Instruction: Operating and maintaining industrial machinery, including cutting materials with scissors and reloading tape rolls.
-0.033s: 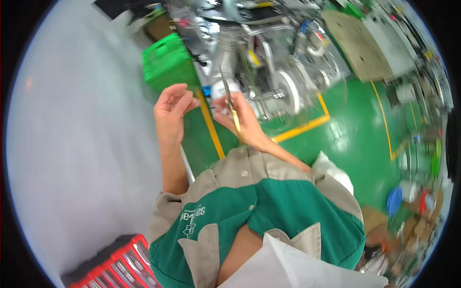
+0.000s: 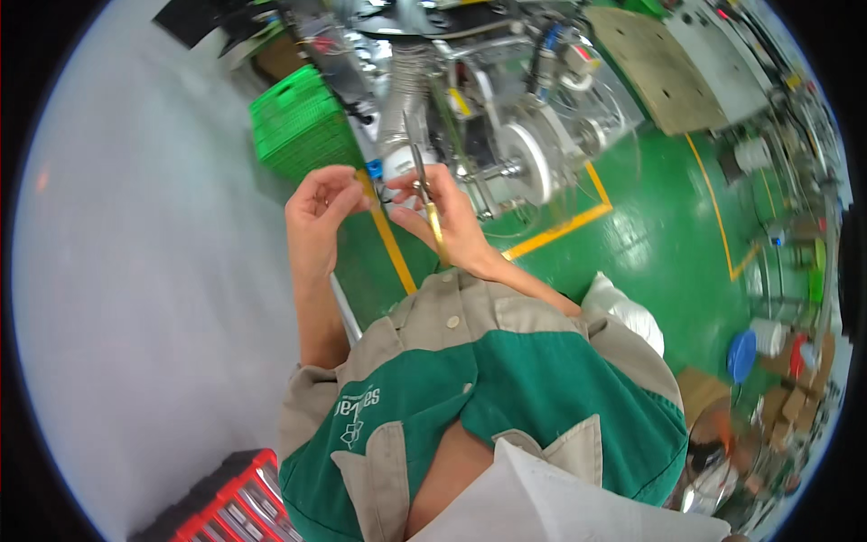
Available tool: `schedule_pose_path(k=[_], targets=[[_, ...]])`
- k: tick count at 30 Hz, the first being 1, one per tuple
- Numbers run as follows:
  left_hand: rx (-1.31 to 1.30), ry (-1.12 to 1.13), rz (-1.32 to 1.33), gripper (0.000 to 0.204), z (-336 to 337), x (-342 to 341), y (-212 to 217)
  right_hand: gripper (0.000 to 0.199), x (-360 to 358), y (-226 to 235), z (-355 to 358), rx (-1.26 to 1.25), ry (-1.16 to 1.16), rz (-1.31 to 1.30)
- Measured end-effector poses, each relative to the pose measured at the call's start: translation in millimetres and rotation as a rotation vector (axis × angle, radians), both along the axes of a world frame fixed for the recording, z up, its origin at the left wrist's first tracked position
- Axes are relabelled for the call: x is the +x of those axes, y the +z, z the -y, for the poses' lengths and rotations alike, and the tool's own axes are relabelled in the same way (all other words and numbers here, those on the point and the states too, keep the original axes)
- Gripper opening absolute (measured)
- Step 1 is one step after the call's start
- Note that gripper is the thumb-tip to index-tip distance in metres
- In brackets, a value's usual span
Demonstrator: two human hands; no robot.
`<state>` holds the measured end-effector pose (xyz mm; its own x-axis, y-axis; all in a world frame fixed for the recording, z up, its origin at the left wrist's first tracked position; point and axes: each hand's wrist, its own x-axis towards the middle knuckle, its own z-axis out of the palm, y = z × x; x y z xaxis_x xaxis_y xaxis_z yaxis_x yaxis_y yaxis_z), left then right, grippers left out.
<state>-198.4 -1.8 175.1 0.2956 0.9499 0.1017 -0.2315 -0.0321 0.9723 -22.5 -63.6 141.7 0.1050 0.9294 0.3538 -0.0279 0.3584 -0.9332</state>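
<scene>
My right hand (image 2: 452,217) is closed on a pair of scissors (image 2: 432,212), with slim dark blades pointing up and away and a gold-coloured handle running down toward my shirt. My left hand (image 2: 321,206) is raised a short way to the left, its fingers curled and the thumb brought to the fingertips in a pinch. Whatever those fingertips hold, if anything, is too small to make out. The two hands are close together but apart. Just beyond the right hand stands a white cylindrical fitting (image 2: 398,163) under a ribbed silver hose (image 2: 408,86).
A machine with a white wheel (image 2: 526,163) fills the space ahead. Beyond my left hand sits a green crate (image 2: 302,122). A red-and-black rack (image 2: 226,506) stands lower left, a white sack (image 2: 623,312) to the right. Yellow lines (image 2: 560,230) mark the green floor.
The view has shifted slightly, so the machine and crate appear a little further left. Both hands keep nearly the same pose, and the scissors stay in the right hand.
</scene>
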Motion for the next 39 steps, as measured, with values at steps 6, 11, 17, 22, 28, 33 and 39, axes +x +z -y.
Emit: schedule_pose_path(k=[6,11,17,22,28,33,39], targets=[[0.275,-0.477,-0.536,0.022,-2,67,5,0.032,58,9,36,0.117,-0.308,0.162],[0.39,-0.773,-0.877,0.038,-98,59,-53,0.027,59,9,42,0.286,-0.399,0.226],[0.627,-1.051,-0.643,0.04,-74,132,-33,0.032,53,-4,66,0.124,-0.771,0.155],[0.773,-1.134,-0.444,0.019,-79,143,-30,0.035,8,-11,50,-0.03,-1.073,0.09],[0.042,-1.522,-0.367,0.081,-113,142,-30,0.031,-36,-34,20,-0.08,-1.311,0.157],[0.077,-1.241,-0.446,0.054,-150,165,-64,0.026,-51,-41,15,-0.023,-1.576,0.006],[-0.187,-1.564,-0.19,0.03,-134,145,-98,0.034,-34,-42,-13,0.106,-1.549,-0.298]])
